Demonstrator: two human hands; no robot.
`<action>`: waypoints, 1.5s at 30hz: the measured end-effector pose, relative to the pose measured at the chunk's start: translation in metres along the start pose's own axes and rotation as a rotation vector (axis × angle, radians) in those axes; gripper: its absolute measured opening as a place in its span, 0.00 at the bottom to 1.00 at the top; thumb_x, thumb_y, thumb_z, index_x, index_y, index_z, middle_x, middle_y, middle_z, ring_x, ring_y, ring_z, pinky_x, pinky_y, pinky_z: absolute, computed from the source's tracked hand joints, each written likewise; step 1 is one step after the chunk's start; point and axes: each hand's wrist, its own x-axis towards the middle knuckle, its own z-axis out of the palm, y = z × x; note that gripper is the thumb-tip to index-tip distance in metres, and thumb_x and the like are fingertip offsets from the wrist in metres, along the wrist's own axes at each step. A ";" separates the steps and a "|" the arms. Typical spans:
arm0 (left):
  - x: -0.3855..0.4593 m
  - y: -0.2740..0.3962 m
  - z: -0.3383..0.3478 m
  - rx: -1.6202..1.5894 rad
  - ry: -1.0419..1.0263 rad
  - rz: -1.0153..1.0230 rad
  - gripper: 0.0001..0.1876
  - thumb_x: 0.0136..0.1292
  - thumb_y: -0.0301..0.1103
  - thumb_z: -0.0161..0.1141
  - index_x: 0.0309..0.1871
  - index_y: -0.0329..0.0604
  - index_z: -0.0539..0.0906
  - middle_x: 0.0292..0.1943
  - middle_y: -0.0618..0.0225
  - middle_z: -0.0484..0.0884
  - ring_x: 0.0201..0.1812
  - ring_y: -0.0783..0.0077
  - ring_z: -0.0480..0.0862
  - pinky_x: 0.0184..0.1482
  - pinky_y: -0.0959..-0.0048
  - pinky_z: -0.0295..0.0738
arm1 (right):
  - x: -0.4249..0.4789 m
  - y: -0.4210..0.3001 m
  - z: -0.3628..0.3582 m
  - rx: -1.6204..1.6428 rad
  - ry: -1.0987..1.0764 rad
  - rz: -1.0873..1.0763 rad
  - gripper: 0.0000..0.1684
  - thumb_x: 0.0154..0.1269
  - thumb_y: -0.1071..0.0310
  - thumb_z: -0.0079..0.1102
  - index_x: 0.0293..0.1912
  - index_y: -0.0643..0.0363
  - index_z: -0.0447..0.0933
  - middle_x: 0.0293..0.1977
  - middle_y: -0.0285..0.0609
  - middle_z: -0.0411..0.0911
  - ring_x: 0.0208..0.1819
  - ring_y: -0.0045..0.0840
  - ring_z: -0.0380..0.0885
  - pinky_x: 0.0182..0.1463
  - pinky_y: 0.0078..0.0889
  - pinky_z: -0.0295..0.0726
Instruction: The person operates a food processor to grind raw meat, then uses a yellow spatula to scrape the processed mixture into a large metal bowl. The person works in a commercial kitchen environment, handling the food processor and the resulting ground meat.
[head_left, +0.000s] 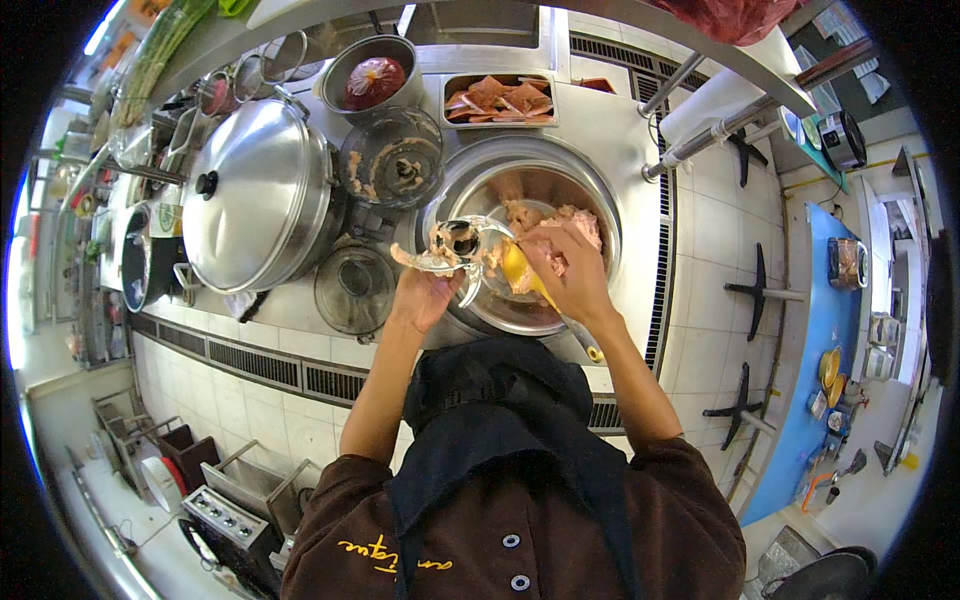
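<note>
My left hand holds a food-processor blade with curved metal arms, smeared with pale pink ground meat. In my right hand is a spatula with a yellow head, touching or close beside the blade; its handle end sticks out below my palm. Both are over a wide stainless steel bowl, where a lump of ground meat lies, partly hidden by my right hand. A clear processor bowl with meat smears stands behind and left, and a round transparent lid lies left of my left hand.
A large lidded steel pot stands at the left. Behind are a deep pot holding a red bagged item and a steel tray of flat reddish packets. A metal shelf edge and its posts rise at the far side and right.
</note>
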 end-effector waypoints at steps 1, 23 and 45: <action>0.001 0.000 -0.003 0.040 0.034 -0.005 0.18 0.76 0.42 0.55 0.60 0.40 0.78 0.56 0.60 0.84 0.53 0.62 0.85 0.53 0.62 0.86 | 0.002 -0.015 -0.009 0.075 -0.046 -0.075 0.19 0.69 0.49 0.63 0.49 0.51 0.84 0.39 0.46 0.79 0.43 0.38 0.80 0.45 0.41 0.80; 0.003 0.021 0.064 0.534 -0.021 0.018 0.15 0.66 0.23 0.60 0.56 0.38 0.78 0.47 0.63 0.86 0.46 0.71 0.87 0.53 0.70 0.84 | 0.002 -0.055 -0.008 -0.362 -0.240 -0.191 0.43 0.62 0.29 0.62 0.54 0.63 0.79 0.51 0.55 0.70 0.50 0.50 0.76 0.55 0.48 0.76; 0.009 0.002 0.065 0.574 -0.184 0.306 0.22 0.59 0.11 0.66 0.54 0.43 0.78 0.63 0.60 0.78 0.59 0.68 0.83 0.57 0.68 0.85 | -0.037 -0.026 0.005 1.677 -0.275 0.953 0.27 0.79 0.38 0.45 0.52 0.51 0.78 0.52 0.35 0.81 0.52 0.27 0.78 0.60 0.34 0.70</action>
